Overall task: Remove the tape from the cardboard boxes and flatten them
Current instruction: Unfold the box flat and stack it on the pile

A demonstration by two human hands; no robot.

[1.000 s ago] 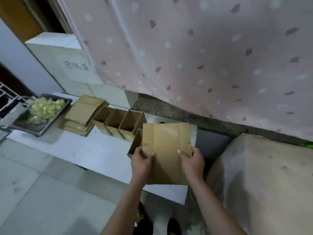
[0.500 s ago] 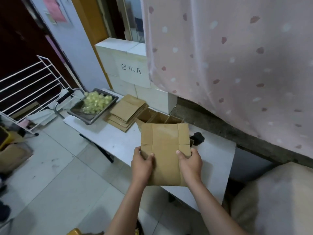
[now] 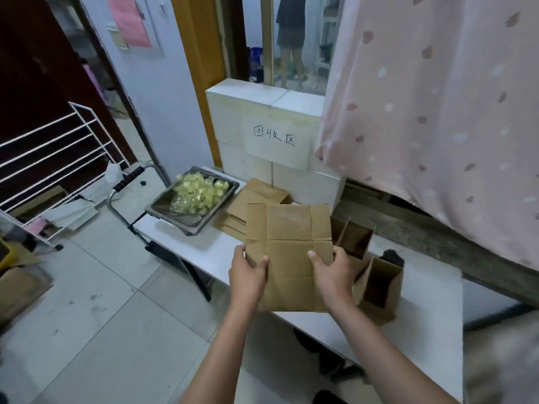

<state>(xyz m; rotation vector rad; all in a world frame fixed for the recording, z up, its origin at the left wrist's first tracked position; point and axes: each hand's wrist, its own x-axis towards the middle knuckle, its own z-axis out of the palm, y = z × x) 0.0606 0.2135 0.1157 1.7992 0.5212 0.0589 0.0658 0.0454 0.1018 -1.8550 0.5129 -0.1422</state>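
Both forearms reach forward from the bottom edge, hands raised above the near edge of the white table (image 3: pixel 431 322). Left hand (image 3: pixel 248 275): thumb on the front face, fingers hidden behind the sheet, gripping the left edge of the flattened cardboard box (image 3: pixel 288 252). Right hand (image 3: pixel 332 272): same pose mirrored, thumb on front, gripping the right edge. The flattened box is held roughly upright and facing the camera, in the air over the table, with its fold creases showing as a grid.

Count, left to right:
- White wire rack (image 3: pixel 55 153): 1, standing on the tiled floor at far left.
- Metal tray (image 3: pixel 189 223): 1, at the table's left end, holding a heap of pale yellow crumpled tape pieces (image 3: pixel 198 191); number cannot be told.
- Stack of flattened boxes (image 3: pixel 253 199): 1 stack just right of the tray, partly behind the held sheet; layers not countable.
- Open upright boxes (image 3: pixel 379 284): at least 2 visible, right of the hands on the table, mouths open.
- Pink spotted curtain (image 3: pixel 437 112): 1, hanging at right.
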